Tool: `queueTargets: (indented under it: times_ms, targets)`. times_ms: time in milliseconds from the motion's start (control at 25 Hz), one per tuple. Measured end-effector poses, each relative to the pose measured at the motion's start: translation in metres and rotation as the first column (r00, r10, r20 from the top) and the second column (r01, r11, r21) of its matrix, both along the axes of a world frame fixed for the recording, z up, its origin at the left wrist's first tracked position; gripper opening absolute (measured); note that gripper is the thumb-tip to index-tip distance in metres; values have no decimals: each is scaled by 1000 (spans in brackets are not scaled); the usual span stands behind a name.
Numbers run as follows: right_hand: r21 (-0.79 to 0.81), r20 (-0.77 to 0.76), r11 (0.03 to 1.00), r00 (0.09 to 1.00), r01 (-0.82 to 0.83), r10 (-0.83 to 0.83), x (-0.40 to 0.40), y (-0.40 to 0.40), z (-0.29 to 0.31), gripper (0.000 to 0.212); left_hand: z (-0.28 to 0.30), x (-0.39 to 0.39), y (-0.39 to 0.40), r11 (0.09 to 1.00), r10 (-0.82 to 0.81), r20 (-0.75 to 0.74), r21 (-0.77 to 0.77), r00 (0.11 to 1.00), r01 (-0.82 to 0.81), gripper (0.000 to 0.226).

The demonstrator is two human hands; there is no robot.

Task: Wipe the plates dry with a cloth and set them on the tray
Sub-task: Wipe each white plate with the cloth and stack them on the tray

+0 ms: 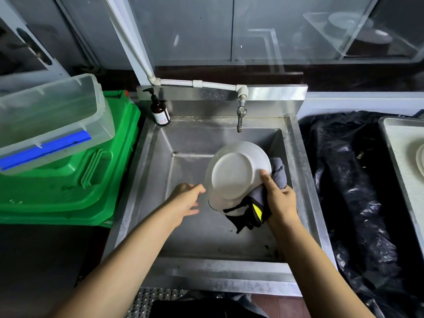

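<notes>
A white plate (234,173) is held tilted over the steel sink (149,180), its underside facing me. My right hand (278,198) grips the plate's right rim together with a grey cloth (278,172) that has black and yellow trim; my thumb lies on the underside. My left hand (187,198) hovers just left of the plate, fingers relaxed and spread, holding nothing. More white ware shows just under the plate's lower edge. The metal tray (399,161) lies at the far right with white plates (419,159) on it, cut off by the frame edge.
A tap (241,113) hangs over the back of the sink, and a brown pump bottle (160,111) stands at its back left corner. A green crate (75,180) with a clear plastic box (52,120) on top sits to the left. Black plastic sheeting (348,180) covers the counter at right.
</notes>
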State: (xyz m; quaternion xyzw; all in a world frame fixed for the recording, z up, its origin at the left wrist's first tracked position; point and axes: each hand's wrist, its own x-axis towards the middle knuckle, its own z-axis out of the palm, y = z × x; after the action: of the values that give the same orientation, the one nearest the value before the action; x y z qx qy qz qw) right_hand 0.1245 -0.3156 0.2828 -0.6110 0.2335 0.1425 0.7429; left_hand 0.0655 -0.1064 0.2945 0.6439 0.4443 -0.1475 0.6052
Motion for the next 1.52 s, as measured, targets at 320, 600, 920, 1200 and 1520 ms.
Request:
queueTargets:
  times_ms: [320, 600, 920, 1200, 1520]
  targets:
    - [558, -31, 829, 997, -47, 77, -3, 1, 10, 10, 5, -3, -11, 816, 291, 143, -553, 946, -167, 33]
    - [600, -104, 800, 991, -5, 85, -6, 3, -7, 20, 15, 2, -17, 731, 411, 281, -670, 867, -129, 57]
    - [-47, -100, 980, 976, 191, -195, -5, 7, -5, 27, 31, 2, -17, 784, 370, 330, -613, 869, -101, 54]
    - [-345, 449, 932, 853, -108, 265, 29, 8, 15, 33, 44, 1, -15, 872, 208, 342, -489, 916, -15, 44]
    - [-510, 690, 830, 470, -224, 551, 27, 42, 16, 39, 53, 4, -18, 942, 75, 418, -327, 905, 73, 50]
